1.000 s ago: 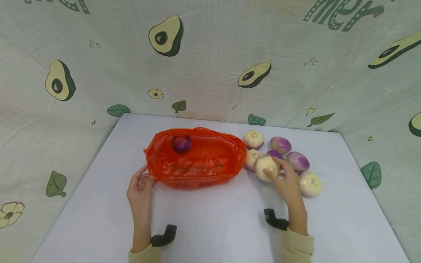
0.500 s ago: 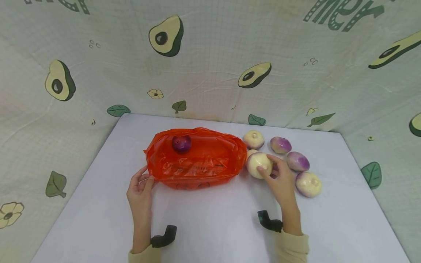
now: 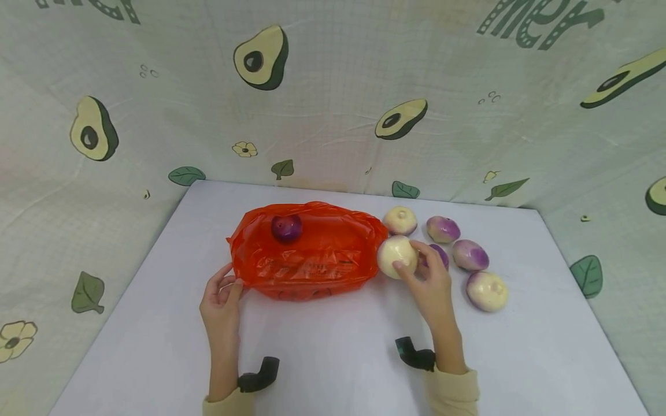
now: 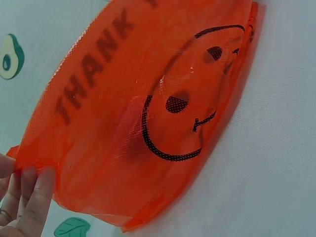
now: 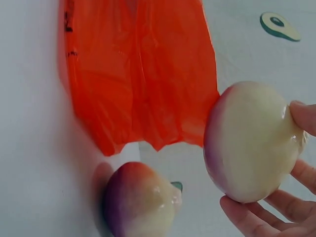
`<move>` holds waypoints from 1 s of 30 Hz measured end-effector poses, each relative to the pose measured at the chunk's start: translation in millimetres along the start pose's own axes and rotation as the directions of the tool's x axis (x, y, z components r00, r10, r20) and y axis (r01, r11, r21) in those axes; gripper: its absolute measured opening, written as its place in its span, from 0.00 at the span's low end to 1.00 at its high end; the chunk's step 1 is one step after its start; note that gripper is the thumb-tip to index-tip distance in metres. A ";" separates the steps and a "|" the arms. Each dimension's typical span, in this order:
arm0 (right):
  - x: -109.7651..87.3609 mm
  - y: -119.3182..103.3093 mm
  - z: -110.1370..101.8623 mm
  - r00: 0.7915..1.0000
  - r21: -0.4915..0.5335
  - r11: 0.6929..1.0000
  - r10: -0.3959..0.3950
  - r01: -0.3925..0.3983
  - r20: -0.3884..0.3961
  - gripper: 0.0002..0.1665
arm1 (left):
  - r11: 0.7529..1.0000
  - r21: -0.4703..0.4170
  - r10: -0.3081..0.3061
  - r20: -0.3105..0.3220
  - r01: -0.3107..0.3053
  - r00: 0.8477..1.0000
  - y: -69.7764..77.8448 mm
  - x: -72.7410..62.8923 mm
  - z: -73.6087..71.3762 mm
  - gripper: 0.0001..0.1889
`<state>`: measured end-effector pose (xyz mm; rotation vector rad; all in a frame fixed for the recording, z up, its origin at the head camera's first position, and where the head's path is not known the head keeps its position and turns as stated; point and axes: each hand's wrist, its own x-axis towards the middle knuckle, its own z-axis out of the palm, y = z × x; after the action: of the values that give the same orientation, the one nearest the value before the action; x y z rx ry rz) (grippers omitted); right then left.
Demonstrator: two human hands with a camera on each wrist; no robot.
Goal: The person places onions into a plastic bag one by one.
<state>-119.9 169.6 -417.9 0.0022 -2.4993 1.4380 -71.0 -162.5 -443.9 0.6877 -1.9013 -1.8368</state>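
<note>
In the head view, a red plastic bag (image 3: 307, 263) lies with its mouth spread open, and a purple turnip (image 3: 287, 227) is inside it. My left hand (image 3: 222, 297) pinches the bag's left edge; the left wrist view shows its fingers (image 4: 37, 195) partly behind the see-through plastic. With fingertips and thumb my right hand (image 3: 430, 283) holds a white-and-purple turnip (image 3: 395, 257) that overlaps the bag's right rim in the head view. The right wrist view shows this turnip (image 5: 249, 143) raised, with another turnip (image 5: 140, 202) lower down by the bag's side.
Several turnips sit right of the bag: a whitish one (image 3: 400, 220) behind, two purplish ones (image 3: 443, 229) farther right, a whitish one (image 3: 487, 292) nearest the front. A purple turnip (image 3: 440, 255) is partly covered by my right hand. An avocado-print cloth (image 3: 322, 115) surrounds the white table (image 3: 322, 358).
My right hand has moved left with the turnip, from among the other turnips to the bag's right rim. The left hand and the bag have stayed in place.
</note>
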 end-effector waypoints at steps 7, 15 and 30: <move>-4.2 -9.9 8.9 0.998 0.070 0.997 -0.038 0.035 0.044 0.30 | 1.000 0.021 0.003 -0.009 -0.003 1.000 -0.9 -0.5 1.5 0.19; -7.0 -12.7 24.2 0.985 0.080 0.983 -0.167 0.164 0.030 0.29 | 1.000 0.024 -0.014 -0.010 0.014 1.000 -1.4 -0.8 2.9 0.19; -9.9 -13.2 35.2 0.963 0.003 0.964 -0.264 0.264 0.055 0.20 | 0.999 0.021 -0.027 0.017 0.026 0.999 -1.9 -1.2 1.4 0.19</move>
<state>-116.4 131.7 -425.6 0.3658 -2.4328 1.3380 -70.8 -160.7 -445.8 0.7097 -1.9341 -1.8469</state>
